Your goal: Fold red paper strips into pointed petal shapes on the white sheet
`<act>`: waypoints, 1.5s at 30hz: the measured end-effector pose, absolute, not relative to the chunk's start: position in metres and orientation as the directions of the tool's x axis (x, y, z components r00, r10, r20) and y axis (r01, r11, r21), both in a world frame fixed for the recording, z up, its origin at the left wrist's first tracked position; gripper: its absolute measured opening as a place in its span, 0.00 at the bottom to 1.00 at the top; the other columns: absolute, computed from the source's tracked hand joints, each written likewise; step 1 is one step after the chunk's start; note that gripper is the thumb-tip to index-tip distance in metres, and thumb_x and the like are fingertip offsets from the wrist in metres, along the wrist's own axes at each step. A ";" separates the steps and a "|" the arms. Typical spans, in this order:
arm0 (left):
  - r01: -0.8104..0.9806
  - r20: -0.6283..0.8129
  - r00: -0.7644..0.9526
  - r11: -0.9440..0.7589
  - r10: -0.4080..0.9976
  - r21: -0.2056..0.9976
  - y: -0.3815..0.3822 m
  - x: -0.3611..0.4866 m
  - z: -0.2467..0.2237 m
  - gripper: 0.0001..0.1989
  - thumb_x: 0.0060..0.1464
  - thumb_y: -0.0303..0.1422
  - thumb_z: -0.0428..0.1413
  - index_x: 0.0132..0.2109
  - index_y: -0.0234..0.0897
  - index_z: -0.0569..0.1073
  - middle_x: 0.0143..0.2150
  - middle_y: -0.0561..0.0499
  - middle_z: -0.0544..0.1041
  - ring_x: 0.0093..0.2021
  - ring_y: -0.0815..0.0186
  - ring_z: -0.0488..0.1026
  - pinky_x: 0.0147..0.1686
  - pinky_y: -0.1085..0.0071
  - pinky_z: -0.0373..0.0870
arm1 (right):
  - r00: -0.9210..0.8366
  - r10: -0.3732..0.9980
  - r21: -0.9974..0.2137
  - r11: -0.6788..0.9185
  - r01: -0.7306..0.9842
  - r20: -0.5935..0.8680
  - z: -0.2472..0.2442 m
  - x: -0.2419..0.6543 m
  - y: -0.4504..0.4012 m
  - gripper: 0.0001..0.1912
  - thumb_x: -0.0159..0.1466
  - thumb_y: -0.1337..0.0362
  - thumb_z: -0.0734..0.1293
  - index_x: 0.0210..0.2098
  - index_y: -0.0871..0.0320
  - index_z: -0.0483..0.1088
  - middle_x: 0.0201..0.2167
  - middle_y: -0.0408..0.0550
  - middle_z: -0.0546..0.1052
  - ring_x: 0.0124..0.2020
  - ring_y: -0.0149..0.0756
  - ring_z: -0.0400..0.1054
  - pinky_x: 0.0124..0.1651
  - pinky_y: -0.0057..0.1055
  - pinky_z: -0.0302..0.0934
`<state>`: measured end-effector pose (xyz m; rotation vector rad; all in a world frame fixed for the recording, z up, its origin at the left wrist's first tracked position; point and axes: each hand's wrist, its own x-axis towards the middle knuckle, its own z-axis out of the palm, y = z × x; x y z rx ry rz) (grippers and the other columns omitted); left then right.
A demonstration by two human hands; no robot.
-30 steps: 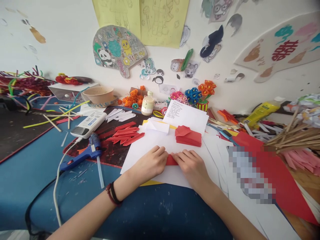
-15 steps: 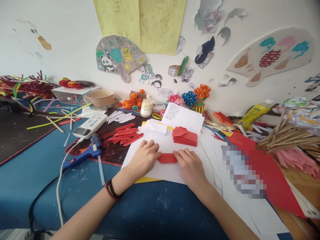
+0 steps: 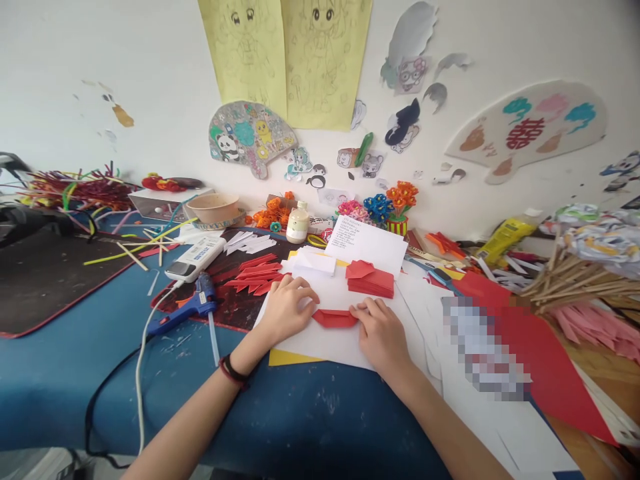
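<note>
A folded strip of red paper (image 3: 335, 320) lies over white sheets (image 3: 330, 350), its two ends gripped by my hands. My left hand (image 3: 290, 310) pinches the left end between thumb and fingers. At the right end, my right hand (image 3: 381, 327) has its fingers closed on the paper. Just beyond stands a stack of folded red paper (image 3: 371, 280), with folded white paper (image 3: 315, 263) to its left. Several pointed red paper pieces (image 3: 255, 272) are heaped beyond my left hand, and white ones (image 3: 250, 243) lie farther back.
A blue glue gun (image 3: 193, 305) with its cord and a power strip (image 3: 196, 259) lie at the left. Behind are a small bottle (image 3: 299, 222), a bowl (image 3: 214, 207) and paper flowers (image 3: 379, 205). Red sheets (image 3: 540, 360) and brown sticks (image 3: 565, 280) cover the right side.
The red strip, flat between my hands before, now bows, its middle edge opened into a curved fold. Both hands still hold its ends. The camera view has tilted up and shifted slightly.
</note>
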<state>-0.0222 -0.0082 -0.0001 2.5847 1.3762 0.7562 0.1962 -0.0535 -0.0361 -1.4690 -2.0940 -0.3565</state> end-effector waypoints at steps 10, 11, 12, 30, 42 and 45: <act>0.645 0.206 0.546 -0.565 0.812 0.514 -0.006 -0.017 -0.003 0.08 0.50 0.37 0.62 0.35 0.39 0.73 0.35 0.54 0.74 0.40 0.62 0.67 0.42 0.66 0.57 | -0.158 0.822 -0.369 0.407 0.836 0.547 -0.015 0.191 -0.054 0.06 0.61 0.67 0.64 0.30 0.56 0.73 0.29 0.45 0.75 0.35 0.37 0.67 0.42 0.34 0.59; 0.617 0.194 0.550 -0.551 0.812 0.561 -0.006 -0.017 -0.002 0.08 0.51 0.37 0.61 0.35 0.39 0.73 0.32 0.55 0.73 0.37 0.64 0.67 0.41 0.67 0.58 | -0.174 0.837 -0.395 0.415 0.819 0.519 -0.014 0.191 -0.054 0.06 0.62 0.64 0.65 0.29 0.56 0.72 0.28 0.45 0.75 0.35 0.37 0.67 0.41 0.33 0.59; 0.583 0.182 0.548 -0.529 0.817 0.617 -0.006 -0.017 0.000 0.08 0.52 0.37 0.59 0.35 0.38 0.72 0.30 0.55 0.73 0.35 0.66 0.67 0.39 0.69 0.59 | -0.185 0.856 -0.424 0.414 0.805 0.483 -0.014 0.191 -0.053 0.09 0.62 0.61 0.65 0.28 0.56 0.72 0.27 0.45 0.74 0.33 0.36 0.66 0.39 0.32 0.58; 0.227 0.143 0.566 -0.320 0.812 0.920 -0.015 -0.012 0.019 0.17 0.61 0.44 0.49 0.41 0.34 0.73 0.35 0.51 0.75 0.33 0.69 0.67 0.32 0.74 0.61 | -0.311 0.950 -0.932 0.136 0.335 0.027 0.010 0.198 -0.055 0.24 0.62 0.48 0.64 0.18 0.58 0.61 0.16 0.38 0.60 0.19 0.27 0.54 0.24 0.28 0.48; 0.326 0.072 0.566 -0.303 0.821 0.895 -0.018 -0.006 0.010 0.09 0.57 0.37 0.56 0.35 0.34 0.73 0.26 0.55 0.72 0.26 0.72 0.62 0.28 0.75 0.57 | -0.179 0.981 -0.988 -0.042 0.147 -0.068 -0.003 0.198 -0.049 0.21 0.59 0.46 0.67 0.30 0.61 0.70 0.23 0.47 0.74 0.23 0.34 0.69 0.28 0.31 0.62; 0.382 0.077 0.562 -0.341 0.823 0.859 -0.016 -0.011 0.011 0.08 0.57 0.36 0.54 0.36 0.36 0.74 0.27 0.56 0.73 0.26 0.72 0.61 0.27 0.74 0.57 | -0.098 0.995 -0.944 0.042 0.326 0.011 -0.007 0.205 -0.047 0.20 0.58 0.48 0.68 0.24 0.59 0.67 0.21 0.42 0.69 0.23 0.30 0.63 0.27 0.28 0.56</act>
